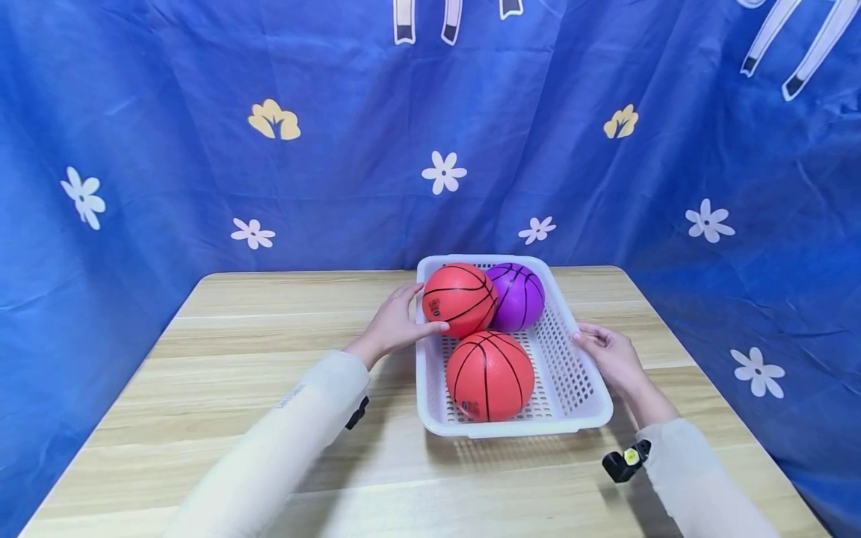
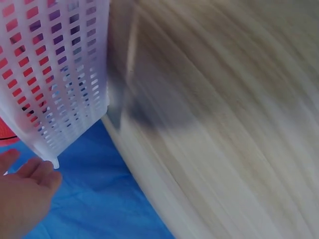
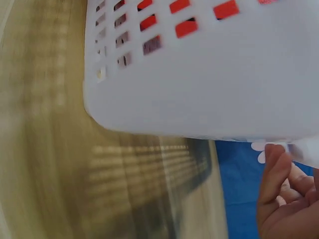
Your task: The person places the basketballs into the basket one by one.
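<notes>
A white plastic basket (image 1: 518, 429) with perforated sides holds two red balls with black basketball lines, one at the back left (image 1: 460, 299) and another at the front (image 1: 491, 377). A purple ball (image 1: 516, 297) sits beside the rear red one. My left hand (image 1: 393, 321) holds the left rim, thumb laid over it close to the rear red ball, fingers at the outer edge (image 2: 27, 191). On the opposite side my right hand (image 1: 613, 359) pinches the right rim, thumb on top and fingers (image 3: 274, 174) outside. Whether the base touches the table cannot be told.
The basket is over a light wood-grain table (image 1: 269, 329), toward its back right. Behind and beside the table hangs a blue cloth (image 1: 350, 149) printed with flowers. Black wrist devices (image 1: 625, 462) are worn at both sleeves.
</notes>
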Demonstrator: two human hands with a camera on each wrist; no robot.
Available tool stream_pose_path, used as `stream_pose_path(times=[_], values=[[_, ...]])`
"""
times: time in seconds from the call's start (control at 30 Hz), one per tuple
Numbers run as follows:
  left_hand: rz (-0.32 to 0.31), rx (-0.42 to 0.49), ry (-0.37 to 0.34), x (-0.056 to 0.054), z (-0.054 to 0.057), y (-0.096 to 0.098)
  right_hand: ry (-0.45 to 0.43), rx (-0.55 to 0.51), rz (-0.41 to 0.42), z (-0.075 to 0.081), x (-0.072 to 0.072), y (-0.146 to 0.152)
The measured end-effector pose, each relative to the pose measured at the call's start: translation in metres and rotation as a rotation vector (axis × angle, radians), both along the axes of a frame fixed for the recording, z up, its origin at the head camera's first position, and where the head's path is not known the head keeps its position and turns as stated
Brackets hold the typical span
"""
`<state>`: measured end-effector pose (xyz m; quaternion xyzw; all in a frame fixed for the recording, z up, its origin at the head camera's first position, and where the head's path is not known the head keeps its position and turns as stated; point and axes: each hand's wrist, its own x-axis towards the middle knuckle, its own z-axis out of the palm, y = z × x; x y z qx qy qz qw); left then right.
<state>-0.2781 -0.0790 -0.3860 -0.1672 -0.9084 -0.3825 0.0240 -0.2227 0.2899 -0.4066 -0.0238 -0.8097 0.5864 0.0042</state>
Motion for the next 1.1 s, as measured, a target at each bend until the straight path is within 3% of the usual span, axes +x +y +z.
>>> stream_pose_path(times=[0.3, 0.67, 0.87, 1.1], values=[[0.045, -0.005, -0.015, 0.004, 0.008, -0.019, -0.043, 0.338, 0.094, 0.035, -0.01, 0.003], [0.082, -0.116, 0.027, 0.014, 0.039, -0.071, 0.081, 0.516, 0.167, 0.083, -0.029, -0.021], [0.135, -0.153, 0.019, 0.027, 0.062, -0.101, 0.111, 0.558, 0.183, 0.104, -0.033, -0.038], [0.164, -0.213, 0.007, 0.042, 0.091, -0.12, 0.144, 0.596, 0.182, 0.119, -0.033, -0.051]])
